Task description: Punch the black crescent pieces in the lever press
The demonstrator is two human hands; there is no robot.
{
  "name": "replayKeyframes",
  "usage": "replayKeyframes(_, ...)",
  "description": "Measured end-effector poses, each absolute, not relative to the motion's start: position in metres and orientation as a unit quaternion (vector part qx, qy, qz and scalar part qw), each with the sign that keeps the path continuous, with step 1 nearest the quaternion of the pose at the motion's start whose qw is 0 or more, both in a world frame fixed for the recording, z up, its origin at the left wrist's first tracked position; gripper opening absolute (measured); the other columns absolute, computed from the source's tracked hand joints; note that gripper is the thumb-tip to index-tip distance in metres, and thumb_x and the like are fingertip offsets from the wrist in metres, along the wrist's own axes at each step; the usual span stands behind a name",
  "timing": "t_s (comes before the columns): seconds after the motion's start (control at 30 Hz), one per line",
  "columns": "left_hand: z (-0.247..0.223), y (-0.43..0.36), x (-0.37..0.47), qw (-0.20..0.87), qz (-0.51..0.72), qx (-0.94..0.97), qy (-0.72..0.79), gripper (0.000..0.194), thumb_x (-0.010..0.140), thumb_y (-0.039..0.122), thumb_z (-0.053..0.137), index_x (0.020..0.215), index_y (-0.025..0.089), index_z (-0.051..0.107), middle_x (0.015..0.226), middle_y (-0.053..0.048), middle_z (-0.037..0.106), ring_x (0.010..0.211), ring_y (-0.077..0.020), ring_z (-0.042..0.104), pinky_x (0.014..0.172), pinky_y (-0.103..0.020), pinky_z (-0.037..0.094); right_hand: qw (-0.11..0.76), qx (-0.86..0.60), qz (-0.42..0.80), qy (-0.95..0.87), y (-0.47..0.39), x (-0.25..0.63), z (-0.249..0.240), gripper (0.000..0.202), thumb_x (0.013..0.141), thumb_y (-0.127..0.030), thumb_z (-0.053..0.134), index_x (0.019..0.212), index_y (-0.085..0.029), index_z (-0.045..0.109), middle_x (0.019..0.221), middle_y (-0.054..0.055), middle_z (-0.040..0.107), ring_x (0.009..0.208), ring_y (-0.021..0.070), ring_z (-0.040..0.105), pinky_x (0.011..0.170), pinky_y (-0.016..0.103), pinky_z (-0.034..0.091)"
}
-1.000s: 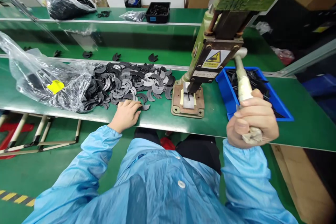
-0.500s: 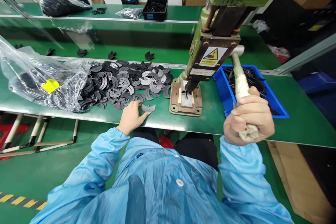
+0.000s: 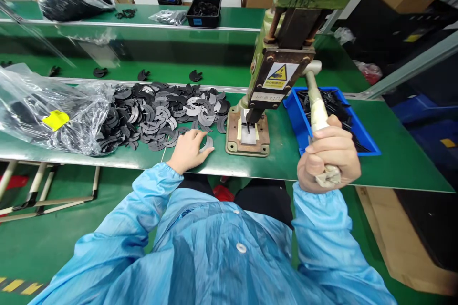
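Note:
A grey crescent-shaped piece (image 3: 208,143) lies at the table's front, caught between the thumb and fingers of my left hand (image 3: 189,150). Just behind that hand spreads a heap of similar dark grey crescent pieces (image 3: 161,116). My right hand (image 3: 331,155) is wrapped around the taped lever handle (image 3: 317,105) of a green arbor press (image 3: 282,52). Under the ram, the press base (image 3: 246,147) carries a light metal plate (image 3: 248,136); a small dark hooked part shows over it.
A clear plastic bag (image 3: 82,128) with more pieces lies left of the heap. Right of the press stands a blue bin (image 3: 303,138) holding thin black parts. Several dark pieces sit along the back strip; a black bin (image 3: 203,20) stands on the far shelf.
My left hand has moved slightly right and closed on the crescent piece, which has turned. My right hand keeps its grip on the lever. The whole view has shifted a little.

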State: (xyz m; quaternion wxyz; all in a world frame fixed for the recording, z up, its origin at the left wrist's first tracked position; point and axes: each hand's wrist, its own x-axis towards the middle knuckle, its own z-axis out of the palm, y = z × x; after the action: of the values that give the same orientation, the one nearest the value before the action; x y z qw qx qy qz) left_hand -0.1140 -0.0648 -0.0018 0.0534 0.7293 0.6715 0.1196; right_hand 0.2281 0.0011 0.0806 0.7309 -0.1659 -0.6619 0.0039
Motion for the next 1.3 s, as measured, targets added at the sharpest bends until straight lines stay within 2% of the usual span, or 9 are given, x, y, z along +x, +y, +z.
replayKeyframes(0.1, 0.002, -0.051, -0.115, 0.088, 0.087, 0.750, 0.650, 0.057, 0.099, 0.045, 0.071, 0.150, 0.022, 0.060, 0.133, -0.018, 0.072, 0.128, -0.0393, 0.066, 0.105, -0.051, 0.049, 0.729, -0.172, 0.012, -0.663, 0.000, 0.228, 0.081, 0.033, 0.088, -0.042, 0.077, 0.070, -0.025, 0.056, 0.067, -0.006, 0.064, 0.084, 0.0184, 0.071, 0.111, 0.066, 0.059)
replayKeyframes(0.27, 0.000, -0.040, -0.116, 0.158, 0.105, 0.748, 0.636, 0.053, 0.090, 0.035, 0.079, 0.139, 0.021, 0.060, 0.115, -0.011, 0.076, 0.114, -0.0352, 0.071, 0.097, -0.046, 0.054, 0.734, -0.174, 0.006, -0.656, -0.002, 0.226, 0.082, 0.036, 0.089, -0.044, 0.077, 0.069, -0.024, 0.054, 0.066, -0.006, 0.063, 0.083, 0.0185, 0.072, 0.110, 0.067, 0.060)
replayKeyframes(0.4, -0.003, -0.044, -0.112, 0.186, 0.155, 0.756, 0.608, 0.046, 0.095, 0.023, 0.067, 0.139, 0.022, 0.054, 0.111, -0.008, 0.075, 0.105, -0.0287, 0.073, 0.090, -0.040, 0.055, 0.733, -0.169, 0.012, -0.658, -0.002, 0.225, 0.082, 0.034, 0.089, -0.042, 0.077, 0.070, -0.024, 0.055, 0.067, -0.006, 0.064, 0.085, 0.0180, 0.072, 0.111, 0.066, 0.060)
replayKeyframes(0.5, 0.000, -0.045, -0.111, 0.193, 0.185, 0.747, 0.609, 0.041, 0.099, 0.025, 0.062, 0.138, 0.023, 0.051, 0.110, -0.007, 0.075, 0.098, -0.0259, 0.074, 0.085, -0.038, 0.056, 0.734, -0.162, 0.013, -0.659, -0.003, 0.224, 0.082, 0.033, 0.089, -0.039, 0.077, 0.070, -0.023, 0.055, 0.068, -0.006, 0.064, 0.086, 0.0164, 0.071, 0.113, 0.062, 0.060)
replayKeyframes(0.7, 0.017, -0.030, -0.116, 0.139, 0.182, 0.758, 0.611, 0.040, 0.099, 0.026, 0.062, 0.138, 0.022, 0.054, 0.122, -0.013, 0.077, 0.112, -0.0304, 0.075, 0.091, -0.039, 0.057, 0.734, -0.166, 0.003, -0.659, -0.002, 0.224, 0.082, 0.031, 0.091, -0.039, 0.075, 0.071, -0.024, 0.056, 0.068, -0.006, 0.062, 0.085, 0.0160, 0.071, 0.111, 0.059, 0.061)
replayKeyframes(0.87, 0.016, -0.021, -0.102, 0.135, 0.173, 0.785, 0.580, 0.029, 0.099, 0.021, 0.060, 0.128, 0.022, 0.063, 0.115, -0.013, 0.078, 0.114, -0.0322, 0.074, 0.096, -0.043, 0.057, 0.733, -0.159, -0.001, -0.661, -0.001, 0.225, 0.081, 0.034, 0.092, -0.040, 0.076, 0.071, -0.023, 0.054, 0.068, -0.006, 0.062, 0.087, 0.0162, 0.072, 0.112, 0.061, 0.061)
replayKeyframes(1.03, -0.006, -0.013, -0.074, 0.275, 0.325, 0.681, 0.596, 0.019, 0.095, 0.031, 0.073, 0.112, 0.024, 0.067, 0.105, -0.006, 0.080, 0.096, -0.0220, 0.076, 0.087, -0.034, 0.059, 0.724, -0.183, 0.009, -0.665, -0.005, 0.226, 0.082, 0.035, 0.095, -0.042, 0.074, 0.071, -0.025, 0.055, 0.069, -0.006, 0.061, 0.089, 0.0169, 0.072, 0.113, 0.064, 0.059)
replayKeyframes(1.17, -0.013, 0.001, -0.068, 0.398, 0.451, 0.541, 0.588, 0.028, 0.088, 0.042, 0.083, 0.097, 0.020, 0.069, 0.084, -0.001, 0.075, 0.076, -0.0155, 0.070, 0.074, -0.027, 0.058, 0.727, -0.189, 0.008, -0.660, -0.007, 0.225, 0.083, 0.036, 0.096, -0.043, 0.073, 0.071, -0.025, 0.054, 0.068, -0.006, 0.060, 0.087, 0.0165, 0.071, 0.112, 0.063, 0.060)
replayKeyframes(1.3, -0.003, 0.021, -0.068, 0.479, 0.472, 0.491, 0.553, 0.035, 0.083, 0.040, 0.090, 0.099, 0.017, 0.069, 0.080, 0.001, 0.069, 0.063, -0.0107, 0.065, 0.062, -0.024, 0.058, 0.730, -0.175, 0.004, -0.661, -0.005, 0.224, 0.083, 0.036, 0.095, -0.042, 0.074, 0.071, -0.025, 0.055, 0.068, -0.006, 0.062, 0.087, 0.0167, 0.072, 0.111, 0.062, 0.059)
